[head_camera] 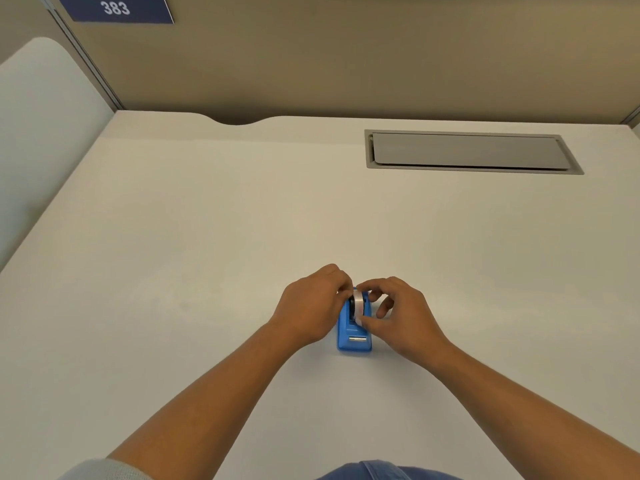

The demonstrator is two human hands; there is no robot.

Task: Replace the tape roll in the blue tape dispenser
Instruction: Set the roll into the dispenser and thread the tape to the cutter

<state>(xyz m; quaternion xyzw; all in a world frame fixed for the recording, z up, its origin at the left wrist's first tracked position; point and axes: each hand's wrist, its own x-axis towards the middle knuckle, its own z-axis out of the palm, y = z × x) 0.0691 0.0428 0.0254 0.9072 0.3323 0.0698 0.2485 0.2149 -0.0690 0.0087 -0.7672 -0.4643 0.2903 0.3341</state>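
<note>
A small blue tape dispenser (354, 337) stands on the white desk, its metal cutter end toward me. A clear tape roll (358, 302) sits upright in its cradle. My left hand (311, 303) presses against the dispenser's left side, fingertips pinching the roll's top left edge. My right hand (398, 310) comes from the right, thumb and forefinger on the roll's right side and top. The dispenser's far end is hidden behind my fingers.
The white desk (207, 254) stretches wide around the dispenser. A grey cable hatch (467, 152) is set into the desk at the back right. Beige partition walls (311, 57) close off the back and left, with a sign reading 383 (116, 8).
</note>
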